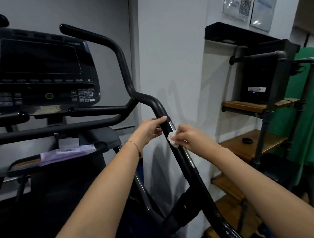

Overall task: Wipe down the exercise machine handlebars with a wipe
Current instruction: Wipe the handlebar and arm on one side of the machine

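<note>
White wipe (pixel 172 139) pinched in right hand (pixel 189 137) against handlebar (pixel 179 154).

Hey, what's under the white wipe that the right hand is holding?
The wipe is pressed by the right hand against the black handlebar, beside its silver strip. The patch of bar directly beneath the wipe is covered, so its state cannot be seen.

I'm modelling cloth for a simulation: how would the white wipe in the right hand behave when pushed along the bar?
The wipe is crumpled into a wad in the right hand, so probably soft and floppy. It looks small and thin, likely very light. On the glossy handlebar it should slide easily, perhaps bunching further.
</note>
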Demonstrator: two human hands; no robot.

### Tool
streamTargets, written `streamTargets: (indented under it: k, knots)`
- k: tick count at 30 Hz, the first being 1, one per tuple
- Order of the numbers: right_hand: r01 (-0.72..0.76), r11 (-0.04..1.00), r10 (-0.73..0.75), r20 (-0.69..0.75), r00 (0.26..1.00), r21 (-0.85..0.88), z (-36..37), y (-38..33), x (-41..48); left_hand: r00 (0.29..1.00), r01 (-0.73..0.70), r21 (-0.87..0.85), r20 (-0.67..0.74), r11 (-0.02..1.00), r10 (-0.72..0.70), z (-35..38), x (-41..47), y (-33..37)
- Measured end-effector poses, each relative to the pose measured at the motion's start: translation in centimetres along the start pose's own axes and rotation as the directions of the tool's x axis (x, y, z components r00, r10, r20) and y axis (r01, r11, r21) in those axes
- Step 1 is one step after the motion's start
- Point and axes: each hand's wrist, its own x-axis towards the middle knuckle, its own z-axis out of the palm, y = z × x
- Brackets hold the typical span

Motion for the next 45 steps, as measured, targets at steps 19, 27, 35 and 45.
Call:
streamTargets:
  k: [19,27,35,45]
  knots:
    - [0.095,0.994,-0.097,-0.041,0.994,-0.049,1.3,0.2,-2.7,0.998,-0.061,-0.005,-0.008,0.998,0.061,-0.3,0.5,-1.4]
    - [0.103,0.994,-0.105,-0.057,0.993,-0.024,1.0,0.1,-2.5,0.997,-0.072,-0.01,-0.016,0.997,0.072,-0.1,0.3,-1.4]
    - [0.259,0.966,-0.256,0.102,0.961,-0.015,1.7,0.5,-9.6,0.998,-0.063,0.006,-0.026,0.998,0.063,0.0,0.0,-1.2]
    - [0.125,0.989,-0.129,-0.06,0.99,-0.078,0.4,0.5,2.3,0.998,-0.06,0.007,-0.01,0.998,0.06,0.1,-0.3,-0.9]
